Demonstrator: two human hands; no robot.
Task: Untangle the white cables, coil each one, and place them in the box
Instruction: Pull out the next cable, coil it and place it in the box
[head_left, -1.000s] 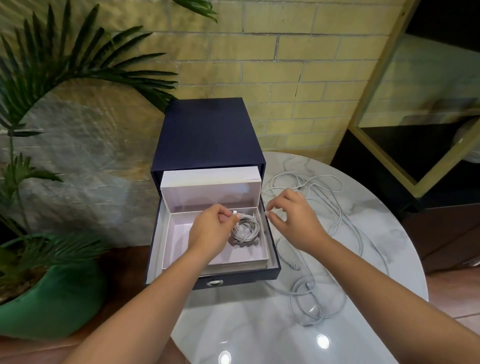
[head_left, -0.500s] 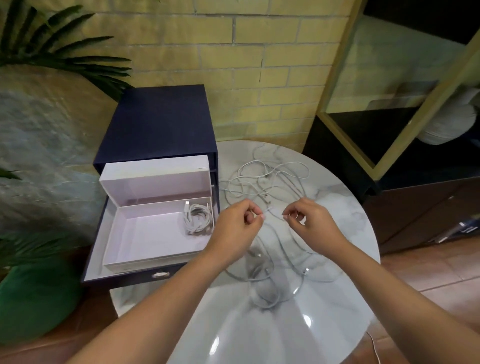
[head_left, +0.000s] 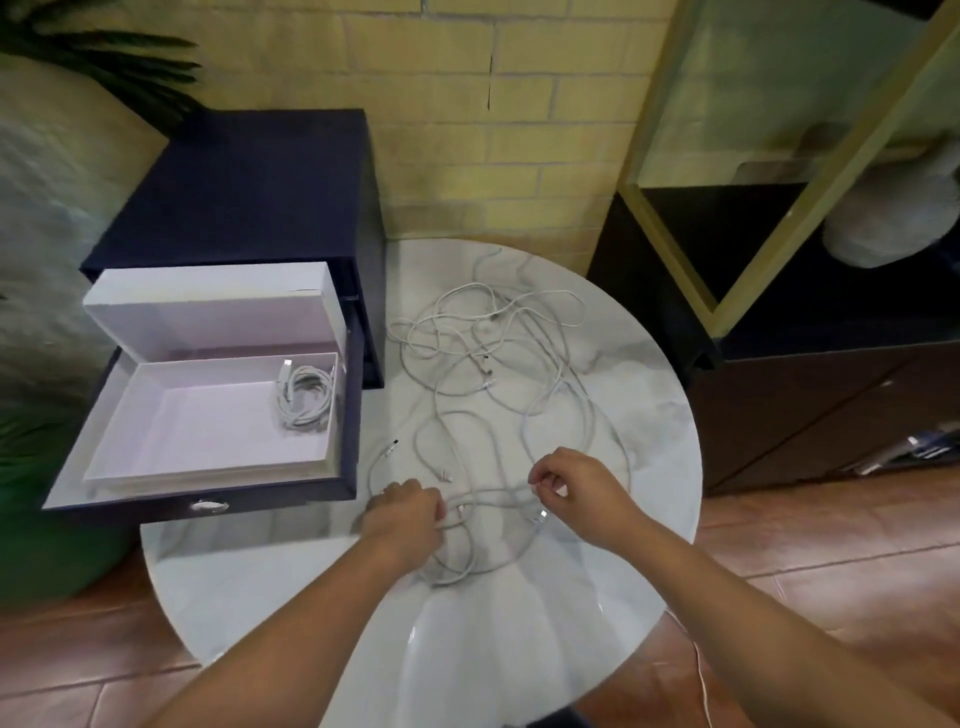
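Observation:
A tangle of white cables (head_left: 498, 364) sprawls over the round marble table (head_left: 649, 415). One coiled white cable (head_left: 305, 395) lies in the back right corner of the open white box (head_left: 208, 441), which sits in the pulled-out drawer of a navy case (head_left: 249, 192). My left hand (head_left: 405, 514) is closed on cable strands at the near end of the tangle. My right hand (head_left: 571, 486) pinches a strand just to the right, with a white plug (head_left: 541, 517) hanging below it.
The navy case stands on the table's left side against a yellow brick wall. A dark cabinet with a gold frame (head_left: 779, 208) stands to the right. A green pot (head_left: 31, 519) and palm leaves (head_left: 130, 67) are at the left. A thin cord (head_left: 701, 670) hangs off the table's right edge.
Both hands left the box, where the coiled cable now lies, and came down onto the near end of the tangle on the table. The view swung right.

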